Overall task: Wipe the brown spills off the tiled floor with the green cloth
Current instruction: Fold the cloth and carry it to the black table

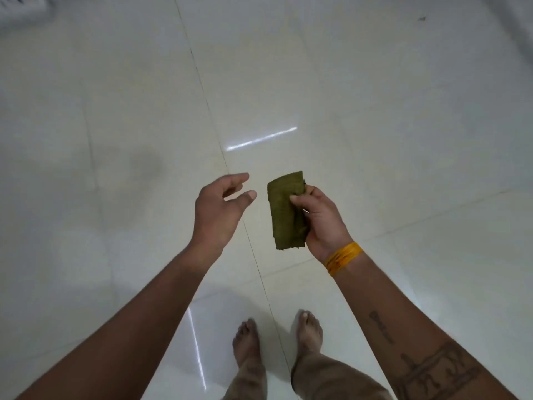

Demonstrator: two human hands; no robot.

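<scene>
I stand over a glossy pale tiled floor (375, 116). My right hand (323, 220) grips a folded olive-green cloth (284, 212), held upright in front of me at waist height. My left hand (219, 212) hovers just left of the cloth with its fingers spread and nothing in them, a small gap away from the fabric. A small dark speck (422, 18) lies on the tiles at the far upper right. No brown spill shows on the tiles close to me.
My bare feet (277, 339) stand on the tiles at the bottom centre, either side of a grout line (207, 102). A white object (20, 7), blurred, sits at the top left corner. A light reflection (261, 139) streaks the floor ahead.
</scene>
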